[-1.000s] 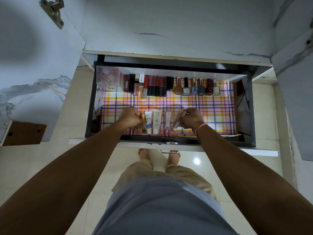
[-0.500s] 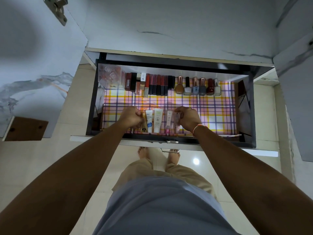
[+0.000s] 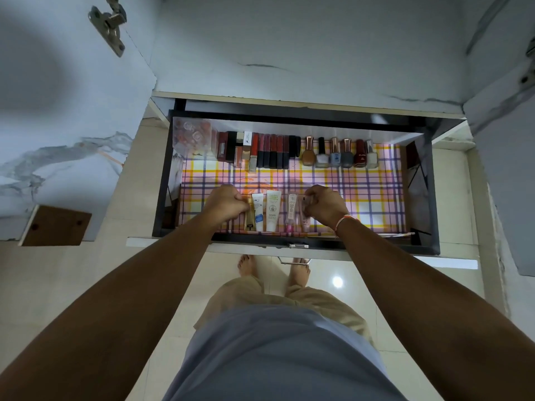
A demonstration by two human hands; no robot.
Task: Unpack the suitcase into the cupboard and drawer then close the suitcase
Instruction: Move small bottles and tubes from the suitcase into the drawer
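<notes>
- Open drawer (image 3: 428, 180), checked liner (image 3: 362, 198); far row of lipsticks (image 3: 272, 153) and polish bottles (image 3: 335, 154), near row of tubes (image 3: 273, 209) lying just beside one another.
- Right hand (image 3: 325, 205) at the right end of the near row, fingers curled round a pale tube (image 3: 304, 211), lowered flat onto the liner beside a pink-tipped tube (image 3: 291, 211).
- Left hand (image 3: 227, 202) fisted at the left end, touching a gold tube (image 3: 249, 215); whether gripping it, cannot tell.
- Likely light, soft plastic, a little slick and prone to rolling; best pinched mid-body, not by the cap.
- Polish bottles probably glass, breakable, easily toppled; best left unbumped.
- Against a second ago: pale tube no longer slanted above the liner but down in line with the row; right hand nearer the row; left hand barely shifted.
- Suitcase out of sight.
</notes>
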